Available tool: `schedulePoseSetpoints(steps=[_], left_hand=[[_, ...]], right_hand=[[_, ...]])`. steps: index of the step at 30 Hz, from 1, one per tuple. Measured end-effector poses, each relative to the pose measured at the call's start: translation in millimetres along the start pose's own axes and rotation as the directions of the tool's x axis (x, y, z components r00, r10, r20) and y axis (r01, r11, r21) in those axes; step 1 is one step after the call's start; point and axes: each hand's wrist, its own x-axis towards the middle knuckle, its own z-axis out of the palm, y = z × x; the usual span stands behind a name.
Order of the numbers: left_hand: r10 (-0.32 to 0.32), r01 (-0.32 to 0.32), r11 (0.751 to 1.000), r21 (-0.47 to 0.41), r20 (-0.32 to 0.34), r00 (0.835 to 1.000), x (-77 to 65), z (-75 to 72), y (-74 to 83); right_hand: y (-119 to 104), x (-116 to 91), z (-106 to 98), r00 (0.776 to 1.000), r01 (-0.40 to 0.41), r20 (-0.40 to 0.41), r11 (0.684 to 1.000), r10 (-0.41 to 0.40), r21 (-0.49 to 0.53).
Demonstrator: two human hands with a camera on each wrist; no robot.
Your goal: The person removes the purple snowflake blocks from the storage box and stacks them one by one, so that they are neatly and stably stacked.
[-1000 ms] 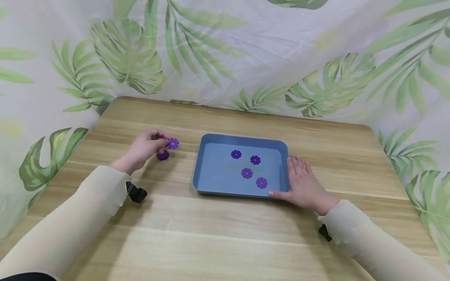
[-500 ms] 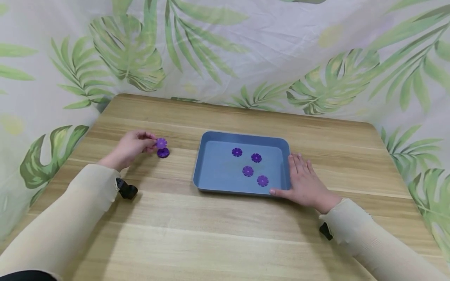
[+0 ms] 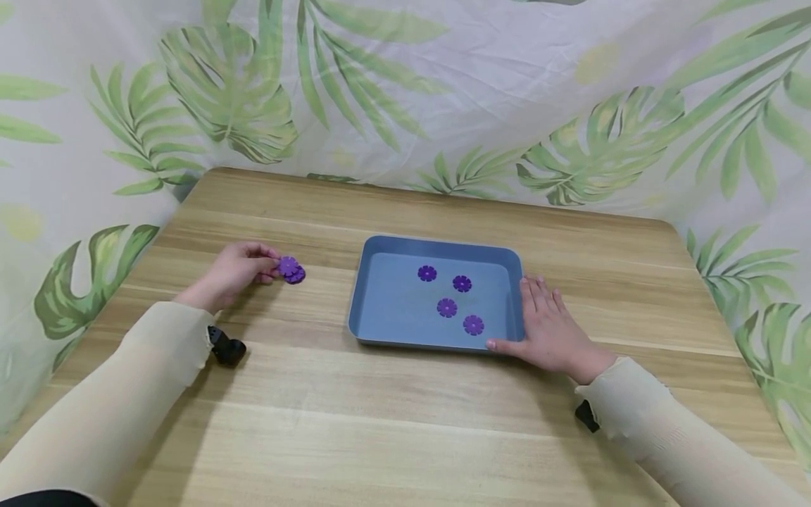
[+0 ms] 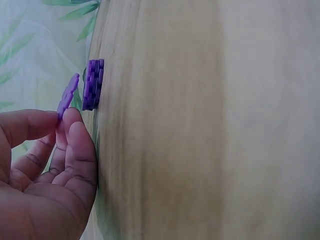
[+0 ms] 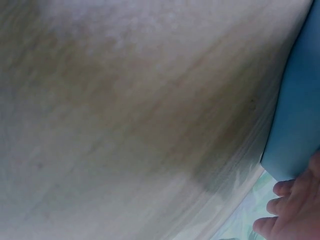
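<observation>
Pinching purple disc (image 3: 288, 265) by edge, left hand (image 3: 236, 271); right hand (image 3: 548, 336), fingers straight, against tray (image 3: 437, 248).

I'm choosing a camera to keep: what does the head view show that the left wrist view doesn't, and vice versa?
Only head: the blue rectangular tray, four purple flower-shaped discs inside it and the right hand at its edge.

Only left wrist: the layers of the stack of purple discs edge-on, and a gap between it and the held purple flower-shaped disc.

Both: that disc pinched by the left hand, the stack, the wood-grain table and the leaf-print cloth.
</observation>
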Motion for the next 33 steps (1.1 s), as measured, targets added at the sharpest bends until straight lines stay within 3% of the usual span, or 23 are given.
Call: schedulePoseSetpoints(steps=[10, 23, 33], left_hand=[[0.0, 0.0, 1.0, 0.007, -0.008, 1.0, -0.7, 3.3, 4.2], [-0.02, 0.02, 0.997, 0.077, -0.005, 1.0, 2.1, 4.9, 3.1], [-0.006, 0.006, 0.993, 0.118, -0.001, 1.0, -4.6, 7.9, 7.6]], right_hand=[[2.6, 3.9, 0.4, 1.0, -0.001, 0.011, 1.0, 0.001, -0.005], [2.3, 3.7, 0.1, 1.0, -0.007, 0.019, 1.0, 0.007, -0.005], [3.7, 2.7, 0.6, 1.0, -0.012, 0.029, 1.0, 0.012, 0.006]])
